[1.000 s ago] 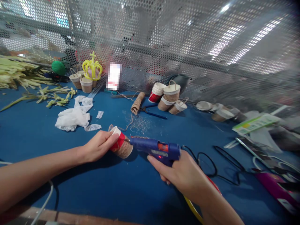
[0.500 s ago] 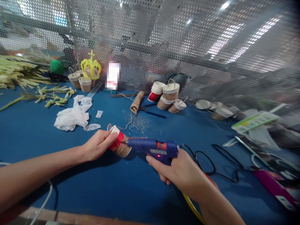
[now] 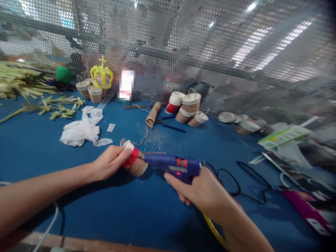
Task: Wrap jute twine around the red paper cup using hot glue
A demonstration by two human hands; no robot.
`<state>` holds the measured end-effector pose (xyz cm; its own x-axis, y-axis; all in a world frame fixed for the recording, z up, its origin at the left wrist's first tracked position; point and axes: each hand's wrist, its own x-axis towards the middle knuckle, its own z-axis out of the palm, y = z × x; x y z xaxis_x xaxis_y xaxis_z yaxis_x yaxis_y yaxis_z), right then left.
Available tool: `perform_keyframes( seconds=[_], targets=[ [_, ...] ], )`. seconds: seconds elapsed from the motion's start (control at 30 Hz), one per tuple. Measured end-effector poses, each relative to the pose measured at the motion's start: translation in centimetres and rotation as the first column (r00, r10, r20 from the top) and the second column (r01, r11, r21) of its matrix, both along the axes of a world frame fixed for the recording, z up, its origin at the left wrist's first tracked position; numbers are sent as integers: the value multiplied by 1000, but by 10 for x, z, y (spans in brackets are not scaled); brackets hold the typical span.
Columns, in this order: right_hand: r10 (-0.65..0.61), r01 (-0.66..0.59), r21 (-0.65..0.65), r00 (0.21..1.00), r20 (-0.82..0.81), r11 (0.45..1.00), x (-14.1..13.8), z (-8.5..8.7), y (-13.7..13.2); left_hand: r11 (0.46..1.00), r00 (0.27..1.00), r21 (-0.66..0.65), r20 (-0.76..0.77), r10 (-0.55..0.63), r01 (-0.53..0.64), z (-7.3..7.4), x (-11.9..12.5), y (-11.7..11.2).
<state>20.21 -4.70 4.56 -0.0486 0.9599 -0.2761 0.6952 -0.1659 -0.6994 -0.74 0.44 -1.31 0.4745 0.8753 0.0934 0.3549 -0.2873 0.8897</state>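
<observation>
My left hand (image 3: 109, 162) grips a red and white paper cup (image 3: 133, 159) lying on its side on the blue table (image 3: 131, 210); the cup's lower part is wound with brown twine. My right hand (image 3: 202, 192) is closed round a blue hot glue gun (image 3: 173, 164) with a small red light on. The gun's nozzle touches the cup where the red band meets the twine. A strand of twine runs from the cup back to a twine spool (image 3: 153, 114).
Black-handled pliers (image 3: 168, 124) lie by the spool. Several twine-wrapped cups (image 3: 191, 106) stand behind, more with a yellow crown (image 3: 102, 75) at back left. White lace scraps (image 3: 80, 131), green leaves (image 3: 23, 87), black cords (image 3: 236, 178) and a perforated metal screen (image 3: 183, 42) surround the work.
The glue gun's nozzle has slid a little left along the cup. My left hand keeps the cup in the same place.
</observation>
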Motion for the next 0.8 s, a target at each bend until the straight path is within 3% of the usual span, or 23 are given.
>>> perform_keyframes(
  seconds=[0.43, 0.63, 0.8],
  targets=[
    [21, -20, -25, 999, 45, 1000, -2, 3, 0, 998, 999, -59, 46, -4, 7, 2, 0, -1],
    [120, -124, 62, 991, 59, 990, -4, 2, -4, 994, 997, -113, 75, -2, 10, 1, 1, 0],
    [65, -69, 96, 997, 46, 993, -2, -1, -2, 998, 999, -60, 51, 8, -5, 4, 2, -1]
  ],
)
